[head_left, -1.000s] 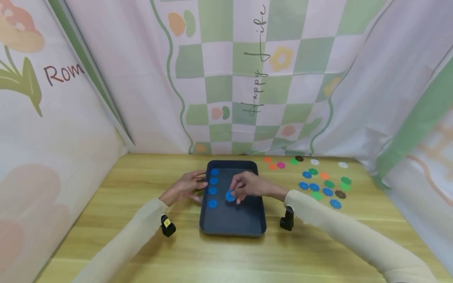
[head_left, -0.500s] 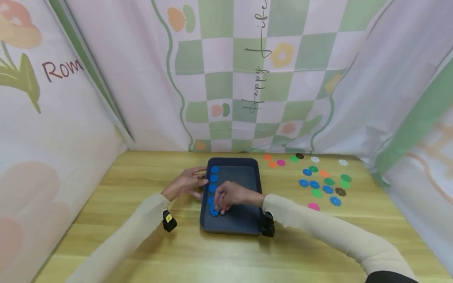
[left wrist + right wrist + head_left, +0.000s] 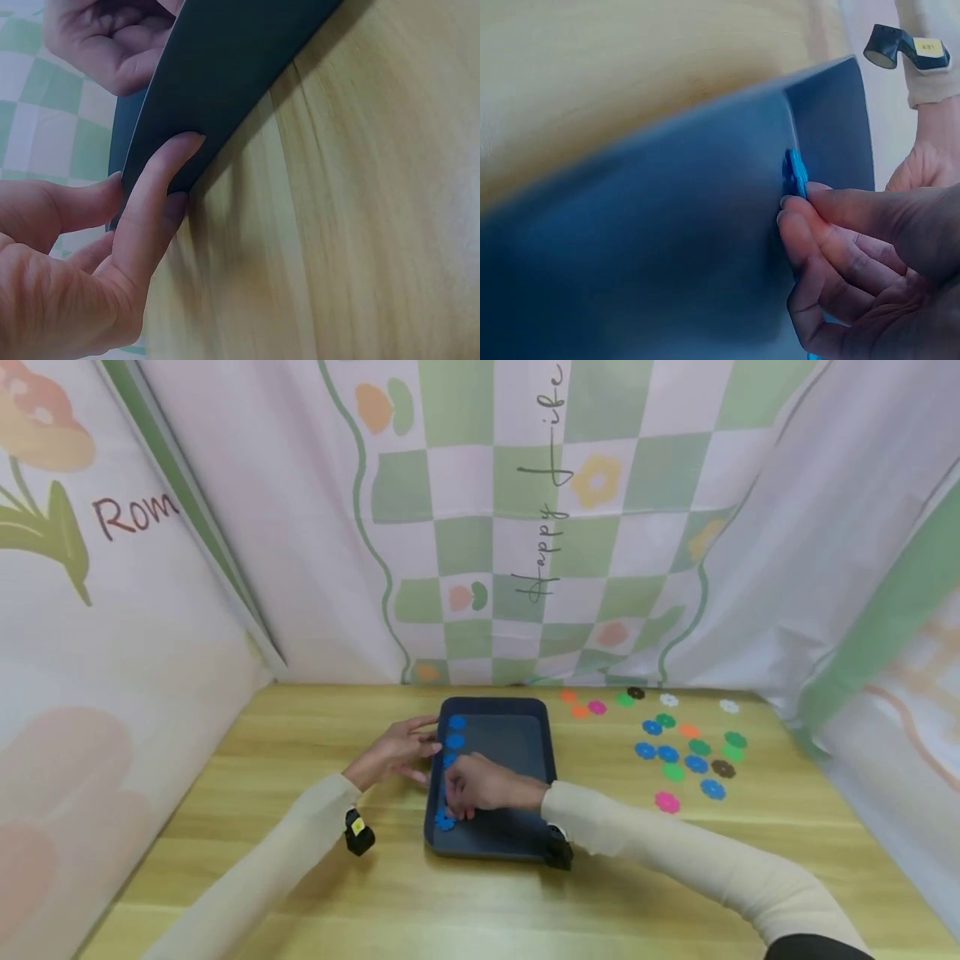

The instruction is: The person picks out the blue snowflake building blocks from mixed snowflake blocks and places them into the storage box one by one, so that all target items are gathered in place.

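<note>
The right hand (image 3: 476, 783) is pinching a blue flower-shaped disc (image 3: 444, 822) inside the tray (image 3: 510, 739), near left; the unclenched left hand (image 3: 396, 750) is touching the tray's left side. A snagging release would be pulling the disc crooked.

We saw a tray (image 3: 487, 841) of dark slate blue, plain inside and out. Along its left inner side we noticed bright blue flowers (image 3: 455, 741). Right of the tray, the loose flowers (image 3: 696, 763) mixed blue, dark and light green, orange, pink, brown and white. Beneath it we saw a yellowish table (image 3: 337, 893) with streaky wood grain. Behind it, the white curtain (image 3: 517, 552) bore green checks, orange and yellow motifs and dark lettering. The sleeves (image 3: 262, 868) on either side were plain cream.
</note>
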The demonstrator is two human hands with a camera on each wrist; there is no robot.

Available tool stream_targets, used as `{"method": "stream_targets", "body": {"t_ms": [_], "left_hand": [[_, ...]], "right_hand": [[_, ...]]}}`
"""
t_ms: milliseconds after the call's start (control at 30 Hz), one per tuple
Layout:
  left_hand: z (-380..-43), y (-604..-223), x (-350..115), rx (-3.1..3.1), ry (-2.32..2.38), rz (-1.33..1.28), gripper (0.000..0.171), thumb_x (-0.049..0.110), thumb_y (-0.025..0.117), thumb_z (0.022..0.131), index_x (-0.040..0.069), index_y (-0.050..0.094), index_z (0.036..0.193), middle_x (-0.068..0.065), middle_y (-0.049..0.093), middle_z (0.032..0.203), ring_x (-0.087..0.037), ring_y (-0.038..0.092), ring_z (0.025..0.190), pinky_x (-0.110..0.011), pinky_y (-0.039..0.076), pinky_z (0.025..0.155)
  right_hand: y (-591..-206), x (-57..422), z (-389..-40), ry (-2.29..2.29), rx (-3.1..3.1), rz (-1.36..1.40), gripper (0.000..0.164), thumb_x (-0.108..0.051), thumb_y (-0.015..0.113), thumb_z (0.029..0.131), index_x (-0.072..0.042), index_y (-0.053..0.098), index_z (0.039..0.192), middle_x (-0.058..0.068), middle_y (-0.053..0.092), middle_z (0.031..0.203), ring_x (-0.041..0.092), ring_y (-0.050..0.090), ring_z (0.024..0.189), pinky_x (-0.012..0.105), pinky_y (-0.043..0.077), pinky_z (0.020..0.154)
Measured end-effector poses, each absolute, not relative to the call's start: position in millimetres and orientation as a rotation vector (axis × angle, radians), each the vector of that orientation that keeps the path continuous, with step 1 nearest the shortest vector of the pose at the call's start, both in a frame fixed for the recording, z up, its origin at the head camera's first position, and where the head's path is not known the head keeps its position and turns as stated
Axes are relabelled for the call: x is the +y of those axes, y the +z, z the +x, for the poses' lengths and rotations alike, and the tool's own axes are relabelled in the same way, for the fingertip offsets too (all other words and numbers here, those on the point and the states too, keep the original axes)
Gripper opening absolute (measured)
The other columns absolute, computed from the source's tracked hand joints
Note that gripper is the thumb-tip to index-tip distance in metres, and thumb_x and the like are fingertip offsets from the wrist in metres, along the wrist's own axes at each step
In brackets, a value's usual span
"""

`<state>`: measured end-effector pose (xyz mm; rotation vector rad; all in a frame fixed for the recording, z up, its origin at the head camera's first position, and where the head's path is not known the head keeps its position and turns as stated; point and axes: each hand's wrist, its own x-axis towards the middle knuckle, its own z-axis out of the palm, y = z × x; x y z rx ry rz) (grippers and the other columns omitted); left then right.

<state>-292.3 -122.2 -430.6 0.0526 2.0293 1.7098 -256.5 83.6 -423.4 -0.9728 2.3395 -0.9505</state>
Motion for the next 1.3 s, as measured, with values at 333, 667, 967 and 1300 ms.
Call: {"method": "stream_targets", "body": {"t_ms": [333, 667, 967, 1300], "left_hand": [[-295, -427, -135, 2.081, 1.668, 0.047, 0.069, 0.003, 0.060, 0.105, 0.008, 0.027, 0.166, -0.029, 0.032, 0.166, -0.047, 0.050, 0.141, -0.033, 0.067, 0.063], [-287, -431, -138, 2.028, 1.711, 0.073, 0.070, 0.001, 0.056, 0.107, 0.006, 0.021, 0.167, -0.033, 0.023, 0.167, -0.048, 0.058, 0.132, -0.036, 0.067, 0.066], [-286, -428, -133, 2.033, 1.706, 0.119, 0.069, 0.002, 0.055, 0.107, 0.004, 0.021, 0.167, -0.034, 0.023, 0.167, -0.051, 0.054, 0.135, -0.037, 0.068, 0.066], [-289, -431, -122, 2.032, 1.704, 0.115, 0.068, 0.002, 0.055, 0.107, 0.004, 0.022, 0.166, -0.034, 0.024, 0.166, -0.051, 0.054, 0.135, -0.037, 0.068, 0.067]], "right_hand": [[-406, 85, -279, -1.003, 2.390, -0.933, 0.012, 0.001, 0.072, 0.095, -0.005, 0.072, 0.084, 0.004, 0.075, 0.074, 0.031, 0.073, 0.069, 0.035, 0.064, 0.062], [-392, 148, -313, -1.035, 2.524, -0.921, 0.005, -0.003, 0.077, 0.093, -0.001, 0.072, 0.095, 0.009, 0.077, 0.088, 0.019, 0.073, 0.080, 0.028, 0.062, 0.071], [-401, 236, -338, -1.161, 2.612, -0.859, 0.028, -0.003, 0.075, 0.095, 0.011, 0.064, 0.117, 0.029, 0.067, 0.116, 0.041, 0.067, 0.106, 0.049, 0.061, 0.094], [-407, 323, -341, -1.148, 2.706, -0.637, 0.050, -0.020, 0.071, 0.102, 0.001, 0.056, 0.144, 0.029, 0.056, 0.142, 0.045, 0.055, 0.130, 0.060, 0.051, 0.107]]}}
